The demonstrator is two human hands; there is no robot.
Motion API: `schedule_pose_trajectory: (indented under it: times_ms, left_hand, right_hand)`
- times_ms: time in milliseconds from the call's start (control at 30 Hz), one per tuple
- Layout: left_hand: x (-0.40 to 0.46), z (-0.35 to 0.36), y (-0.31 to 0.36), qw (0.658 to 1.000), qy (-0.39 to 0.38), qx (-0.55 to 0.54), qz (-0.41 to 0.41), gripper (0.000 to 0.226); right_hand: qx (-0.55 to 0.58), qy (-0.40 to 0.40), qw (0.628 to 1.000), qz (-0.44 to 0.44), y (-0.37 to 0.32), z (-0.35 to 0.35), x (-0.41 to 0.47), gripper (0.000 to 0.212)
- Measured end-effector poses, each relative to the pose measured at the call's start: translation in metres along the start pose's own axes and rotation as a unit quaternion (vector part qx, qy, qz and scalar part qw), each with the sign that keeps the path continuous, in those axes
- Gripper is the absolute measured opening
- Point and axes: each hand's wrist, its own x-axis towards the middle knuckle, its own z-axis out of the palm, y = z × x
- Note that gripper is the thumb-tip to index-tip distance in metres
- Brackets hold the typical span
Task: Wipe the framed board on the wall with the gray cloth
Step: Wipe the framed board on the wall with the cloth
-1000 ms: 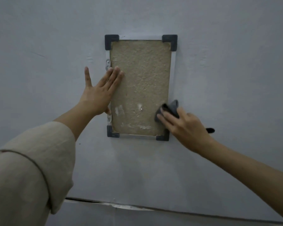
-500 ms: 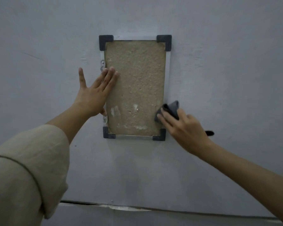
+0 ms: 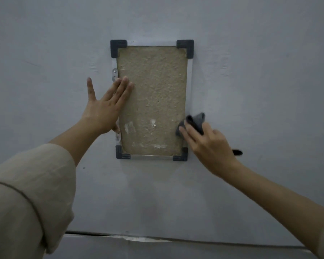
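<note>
Now your right hand (image 3: pixel 209 144) is gripping the gray cloth (image 3: pixel 195 121) at the framed board (image 3: pixel 151 101)'s lower right edge, while your flat left hand (image 3: pixel 106 107) is bracing; next, sweep left across the white smudges (image 3: pixel 138 128).

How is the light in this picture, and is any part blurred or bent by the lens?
Head view: dim, even light, no glare; soft shadow under the right hand and framed board; gray cloth slightly blurred; floor line bows from wide-angle distortion.

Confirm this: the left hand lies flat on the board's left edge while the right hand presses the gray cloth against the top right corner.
Not quite. The head view shows the right hand pressing the gray cloth near the lower right corner of the board. The left hand does lie flat on its left edge.
</note>
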Motion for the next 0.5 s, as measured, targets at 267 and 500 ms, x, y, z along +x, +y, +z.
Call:
schedule_pose_trajectory:
  times_ms: [267,500]
  left_hand:
    - [0.0,0.002,0.0,1.0,0.002,-0.006,0.001,0.137]
    - [0.001,0.002,0.0,1.0,0.008,0.0,0.002,0.136]
  right_hand:
    - [-0.055,0.011,0.997,0.046,0.049,-0.006,0.051,0.042]
    - [-0.007,-0.004,1.0,0.012,0.015,-0.005,0.016,0.04]
